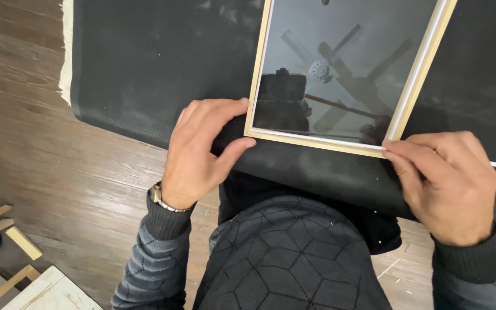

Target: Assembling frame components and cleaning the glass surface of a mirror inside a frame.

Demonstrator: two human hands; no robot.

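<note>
The left hand (199, 152), at centre left of the frame, lies palm down with its fingers curled over the near left corner of a light wooden picture frame with a dark reflective glass pane (340, 74); the thumb presses up against the frame's bottom rail, so the corner is pinched between thumb and fingers. A silver wristwatch (159, 198) shows at the cuff of the grey patterned sleeve. The right hand (446, 181), at lower right, is bent into a loose fist, its thumb and forefinger closed on the near right corner of the same frame. The frame sits in the upper middle of the picture, tilted slightly clockwise, resting on a black felt-like mat (144, 63) that covers the work surface. The mat's near edge runs diagonally from upper left down toward the right hand, just beyond the frame's bottom rail. Brown wooden floorboards (41, 143) lie open at left, with pale wooden slats (7, 229) in the lower left corner.
</note>
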